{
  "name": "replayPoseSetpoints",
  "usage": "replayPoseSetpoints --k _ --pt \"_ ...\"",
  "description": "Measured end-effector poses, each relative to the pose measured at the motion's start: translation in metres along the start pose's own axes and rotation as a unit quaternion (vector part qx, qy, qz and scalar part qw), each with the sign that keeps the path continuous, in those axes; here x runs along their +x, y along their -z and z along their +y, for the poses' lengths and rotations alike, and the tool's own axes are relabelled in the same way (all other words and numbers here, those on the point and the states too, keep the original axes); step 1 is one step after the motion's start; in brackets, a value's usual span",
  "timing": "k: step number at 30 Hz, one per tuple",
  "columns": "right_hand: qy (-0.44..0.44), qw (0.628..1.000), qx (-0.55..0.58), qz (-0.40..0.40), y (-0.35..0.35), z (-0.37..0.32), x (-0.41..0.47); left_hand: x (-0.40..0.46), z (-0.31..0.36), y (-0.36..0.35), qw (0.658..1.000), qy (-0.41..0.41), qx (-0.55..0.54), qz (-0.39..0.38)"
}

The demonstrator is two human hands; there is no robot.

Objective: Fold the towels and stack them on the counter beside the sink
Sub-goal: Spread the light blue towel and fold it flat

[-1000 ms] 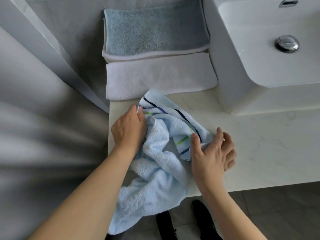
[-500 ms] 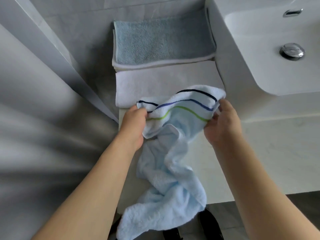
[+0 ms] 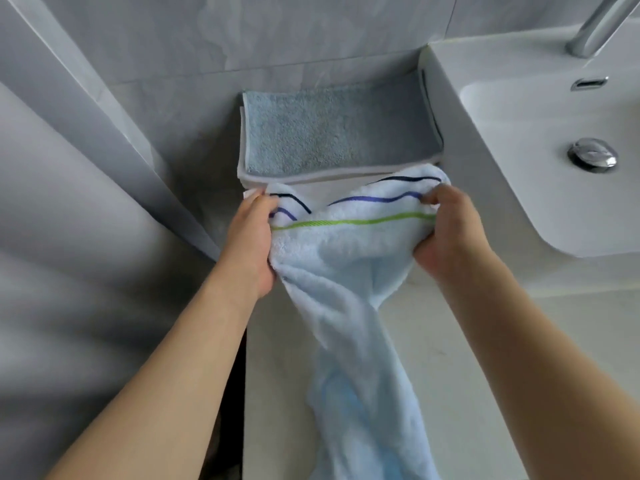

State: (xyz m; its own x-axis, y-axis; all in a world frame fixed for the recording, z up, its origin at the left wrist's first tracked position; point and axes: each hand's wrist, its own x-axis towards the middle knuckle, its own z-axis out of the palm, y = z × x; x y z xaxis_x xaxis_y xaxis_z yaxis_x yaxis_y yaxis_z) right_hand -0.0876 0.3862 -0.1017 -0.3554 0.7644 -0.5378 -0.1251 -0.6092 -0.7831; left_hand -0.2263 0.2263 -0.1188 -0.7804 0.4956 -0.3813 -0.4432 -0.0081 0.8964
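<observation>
Two bare forearms enter from the bottom edge, no sleeves in view on either one. Left hand [image 3: 250, 237] and right hand [image 3: 450, 233] are bare too: no gloves, rings, watch or wristband visible. Fingertips are mostly hidden, so nails can't be made out. No other part of the person is clearly visible.

I find no readable words, labels, brands or numbers on anything in front of me at this moment.
</observation>
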Motion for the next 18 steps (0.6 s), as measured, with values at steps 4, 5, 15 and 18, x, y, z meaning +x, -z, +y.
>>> replayPoseSetpoints --k 4,5,15,18 --pt "0.223 0.946 -0.229 0.061 -0.05 -0.027 0.033 0.022 0.024 -0.021 0.986 0.041 0.154 -0.045" --pt "0.263 0.926 -0.263 0.068 -0.062 -0.034 0.044 0.034 0.03 -0.024 0.984 -0.003 0.179 -0.017" --pt "0.562 0.626 -0.517 0.156 -0.118 -0.088 0.143 0.155 0.08 -0.062 0.85 -0.266 0.359 0.277" --pt "0.53 0.566 -0.628 0.068 -0.107 -0.055 0.188 0.195 0.047 -0.052 0.813 -0.191 0.493 0.243"
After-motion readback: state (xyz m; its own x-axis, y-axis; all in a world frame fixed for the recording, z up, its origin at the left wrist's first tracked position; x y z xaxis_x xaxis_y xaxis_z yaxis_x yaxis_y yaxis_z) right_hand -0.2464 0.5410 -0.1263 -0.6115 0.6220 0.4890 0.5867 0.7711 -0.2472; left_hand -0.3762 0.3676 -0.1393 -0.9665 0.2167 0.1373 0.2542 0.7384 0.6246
